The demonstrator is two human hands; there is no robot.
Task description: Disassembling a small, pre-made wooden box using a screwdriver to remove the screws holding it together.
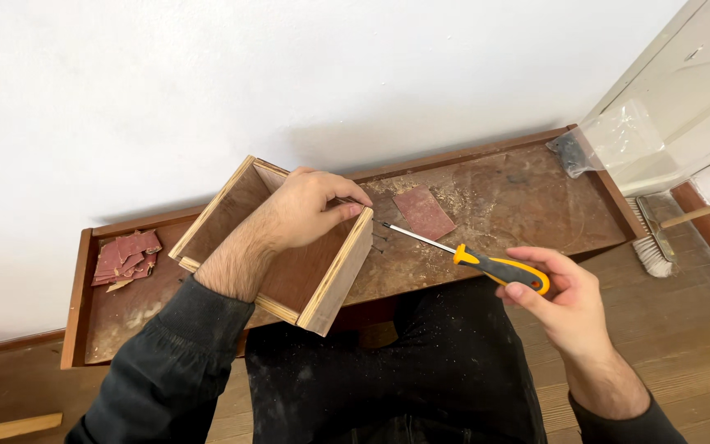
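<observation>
Left hand (301,210) steadies an open plywood box (277,242) tilted on the bench (527,197) – fingers clamped over its side wall – while the right hand (556,300), fingers closed on the handle, aims a screwdriver (470,256) at it.

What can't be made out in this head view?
- Box inside and floor: left hand and forearm cover much of it.
- Screwdriver tip: too small to tell the type.
- Screwdriver handle end: hidden in right hand.
- Clear bag contents: dark bits, too small to identify.
- Broom: handle cut off by the right edge.
- Sandpaper pile: sheet count unclear.
</observation>
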